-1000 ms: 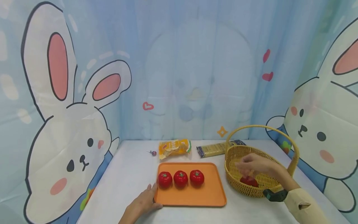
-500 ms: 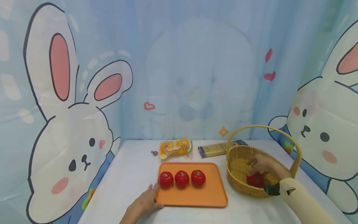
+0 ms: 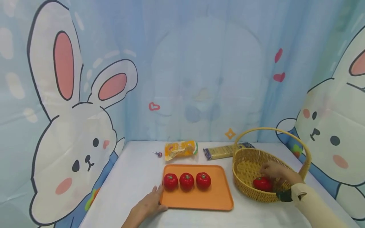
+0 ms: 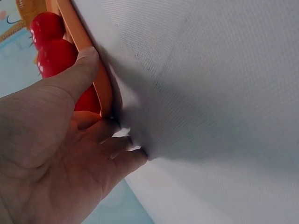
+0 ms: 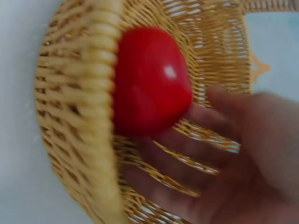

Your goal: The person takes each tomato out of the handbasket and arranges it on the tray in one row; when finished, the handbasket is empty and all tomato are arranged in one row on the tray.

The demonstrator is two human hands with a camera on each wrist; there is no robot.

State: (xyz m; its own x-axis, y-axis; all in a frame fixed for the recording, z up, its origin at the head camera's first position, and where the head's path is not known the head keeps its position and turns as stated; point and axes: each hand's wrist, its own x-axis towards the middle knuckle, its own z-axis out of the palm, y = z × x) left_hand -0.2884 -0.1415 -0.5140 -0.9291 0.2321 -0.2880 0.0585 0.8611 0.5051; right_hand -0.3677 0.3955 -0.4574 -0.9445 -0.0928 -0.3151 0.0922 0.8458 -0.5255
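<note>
Three red tomatoes (image 3: 186, 181) sit in a row on the orange tray (image 3: 199, 199). My left hand (image 3: 151, 202) lies on the table at the tray's front left corner. In the left wrist view its thumb (image 4: 86, 63) rests on the tray rim (image 4: 100, 88) beside the tomatoes (image 4: 56, 56), fingers relaxed. A fourth tomato (image 3: 262, 183) lies in the wicker basket (image 3: 242, 186). My right hand (image 3: 273, 172) is inside the basket just behind it. In the right wrist view, the loosely spread fingers (image 5: 205, 135) touch this tomato (image 5: 149, 79) against the basket wall (image 5: 84, 93).
A yellow snack packet (image 3: 181, 148), a flat pack of pasta (image 3: 222, 151) and a small lollipop (image 3: 159, 154) lie along the back of the white table (image 3: 131, 177). A bunny-print curtain encloses the table on three sides. The basket's tall handle (image 3: 271, 129) arches over my right hand.
My right hand came down onto the tomato in the basket, nudged it slightly right, then drew back to the right. The left hand stayed at the tray corner.
</note>
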